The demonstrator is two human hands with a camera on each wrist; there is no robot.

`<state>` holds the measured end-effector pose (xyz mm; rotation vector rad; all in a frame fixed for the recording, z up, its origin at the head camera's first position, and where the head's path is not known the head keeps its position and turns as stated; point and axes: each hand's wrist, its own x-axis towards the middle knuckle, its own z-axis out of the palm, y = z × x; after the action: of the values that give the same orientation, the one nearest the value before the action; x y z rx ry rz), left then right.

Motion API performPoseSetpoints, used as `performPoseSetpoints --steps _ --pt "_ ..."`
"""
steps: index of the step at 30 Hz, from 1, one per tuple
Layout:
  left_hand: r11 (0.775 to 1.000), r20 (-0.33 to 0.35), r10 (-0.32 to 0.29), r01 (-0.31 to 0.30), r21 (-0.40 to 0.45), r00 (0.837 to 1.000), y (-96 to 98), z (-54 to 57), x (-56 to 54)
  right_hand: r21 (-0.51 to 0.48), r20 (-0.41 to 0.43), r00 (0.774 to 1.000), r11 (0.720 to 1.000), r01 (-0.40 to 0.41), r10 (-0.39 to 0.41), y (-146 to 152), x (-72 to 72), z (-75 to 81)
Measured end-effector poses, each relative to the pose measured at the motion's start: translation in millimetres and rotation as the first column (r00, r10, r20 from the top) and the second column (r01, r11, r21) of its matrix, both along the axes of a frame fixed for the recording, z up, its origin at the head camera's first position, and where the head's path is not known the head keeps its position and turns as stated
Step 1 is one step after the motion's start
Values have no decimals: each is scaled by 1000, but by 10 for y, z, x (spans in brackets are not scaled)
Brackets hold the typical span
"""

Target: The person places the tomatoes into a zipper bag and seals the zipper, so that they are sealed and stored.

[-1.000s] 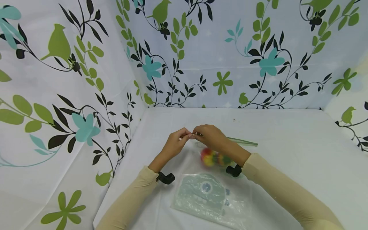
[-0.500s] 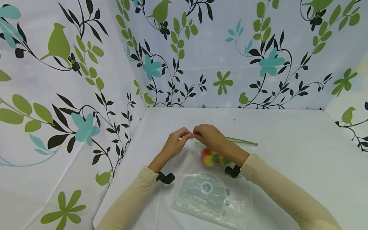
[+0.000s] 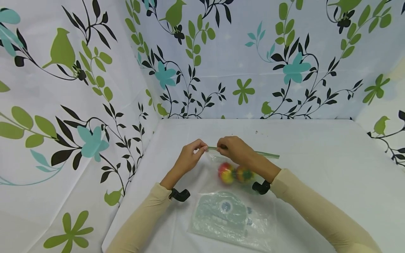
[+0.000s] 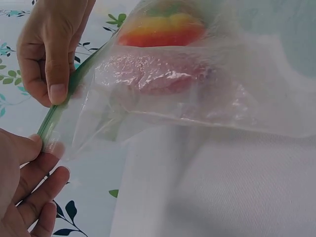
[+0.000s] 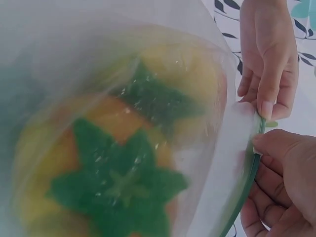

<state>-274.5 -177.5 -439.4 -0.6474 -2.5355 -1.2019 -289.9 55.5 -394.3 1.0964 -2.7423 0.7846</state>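
A clear zip bag (image 3: 209,219) with a pale green printed patch lies on the white table, its green zip strip (image 3: 268,154) along the far side. Inside sit two round red-and-yellow fruits (image 3: 226,173) with green star-shaped tops, seen close in the right wrist view. My left hand (image 3: 188,157) pinches the strip's left end between thumb and fingers, the other fingers loosely bent in the left wrist view. A short way to its right, my right hand (image 3: 235,149) pinches the same strip, thumb (image 5: 274,143) on top. The strip shows between the two hands.
White cloth covers the table (image 3: 316,175). Patterned curtains (image 3: 202,63) with leaves and birds stand behind and at the left. Small brown specks (image 3: 257,132) lie near the table's far edge. A black camera mount (image 3: 180,195) sits on each wrist.
The hands were together at the strip's left corner; my right hand has slid a little right along it, baring a short green stretch. My left hand keeps its pinch.
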Motion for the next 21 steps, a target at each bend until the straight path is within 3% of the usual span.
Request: performPoseSetpoints --steps 12,21 --pt "1000 39 3 -3 -4 999 -75 20 -37 -4 24 1000 1000 -19 19 304 11 14" --pt "999 21 47 -48 13 999 -217 -7 -50 -4 -12 1000 1000 -18 18 674 -4 22"
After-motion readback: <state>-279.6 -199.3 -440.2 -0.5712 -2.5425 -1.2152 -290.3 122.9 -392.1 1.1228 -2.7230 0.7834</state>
